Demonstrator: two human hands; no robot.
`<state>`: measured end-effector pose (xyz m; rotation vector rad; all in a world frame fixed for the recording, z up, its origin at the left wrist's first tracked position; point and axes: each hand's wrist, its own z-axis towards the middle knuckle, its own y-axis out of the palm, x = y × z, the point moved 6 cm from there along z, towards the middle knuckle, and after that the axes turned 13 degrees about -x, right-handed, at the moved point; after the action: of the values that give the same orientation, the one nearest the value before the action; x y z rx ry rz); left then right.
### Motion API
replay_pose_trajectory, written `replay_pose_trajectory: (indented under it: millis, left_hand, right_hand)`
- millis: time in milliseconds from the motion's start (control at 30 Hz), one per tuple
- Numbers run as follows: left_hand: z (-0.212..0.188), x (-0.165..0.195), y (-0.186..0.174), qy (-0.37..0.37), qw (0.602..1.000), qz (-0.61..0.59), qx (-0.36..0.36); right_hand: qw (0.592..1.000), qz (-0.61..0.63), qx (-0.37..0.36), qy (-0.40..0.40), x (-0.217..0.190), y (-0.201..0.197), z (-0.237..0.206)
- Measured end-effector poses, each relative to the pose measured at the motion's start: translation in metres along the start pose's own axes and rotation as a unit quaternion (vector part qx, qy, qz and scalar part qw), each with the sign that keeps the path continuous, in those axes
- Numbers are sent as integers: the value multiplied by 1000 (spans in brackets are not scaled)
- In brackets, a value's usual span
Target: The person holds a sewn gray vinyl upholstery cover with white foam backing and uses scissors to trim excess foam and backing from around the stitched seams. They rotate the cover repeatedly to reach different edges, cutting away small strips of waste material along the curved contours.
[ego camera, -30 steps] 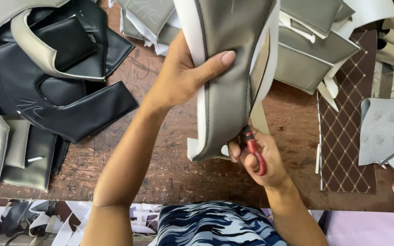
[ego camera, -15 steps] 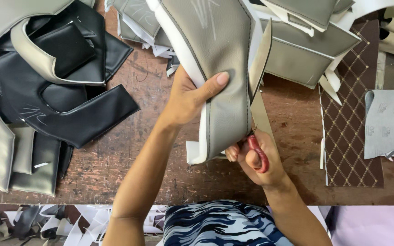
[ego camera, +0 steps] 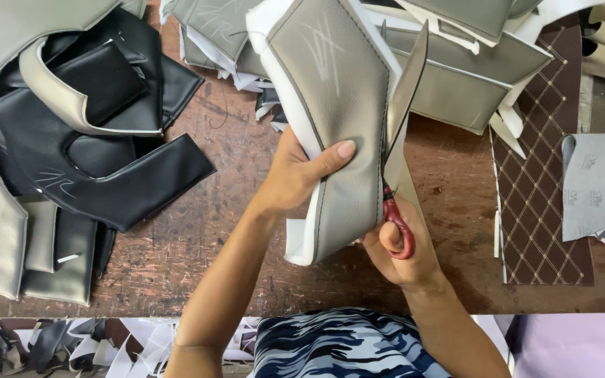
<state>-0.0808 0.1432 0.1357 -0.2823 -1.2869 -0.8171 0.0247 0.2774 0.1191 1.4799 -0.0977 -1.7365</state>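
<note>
While a blue patterned garment (ego camera: 348, 343) fills the near edge of the view, two bare forearms reach up over a scratched brown wooden table (ego camera: 197, 231). Nearest, the right hand (ego camera: 400, 248) has its grip closed through the red loop handles of a pair of scissors (ego camera: 395, 220), thumb in the loop, blades hidden at the edge of the fabric. Just beyond, the left hand (ego camera: 299, 175) pinches a long grey faux-leather panel (ego camera: 337, 119) backed with white foam, thumb across its smooth front, fingers behind, holding it raised above the table and tilted away. A thin grey strip (ego camera: 404, 91) stands off the panel's right edge. Farther left lie curved black and cream faux-leather pieces (ego camera: 92, 147). Farther right sit a brown diamond-quilted sheet (ego camera: 537, 161) and more grey stitched panels (ego camera: 470, 77).
</note>
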Motion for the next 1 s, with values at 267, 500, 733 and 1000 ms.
replay_pose_trajectory:
  millis: [267,500,733,1000]
  left_hand:
    - [-8,-12,3,-3,995,-97,11]
    - [-3,7,-19,11,999,-5,-31]
    - [-13,38,-47,-47,978,120,-167]
    - [-16,41,-39,-62,977,115,-169]
  right_hand:
    - [998,19,52,26,23,-21,-10]
    - [996,75,-35,15,13,-14,-7]
    - [994,16,-29,100,-14,-14,-19]
    - [994,-4,-27,107,-5,-20,-20]
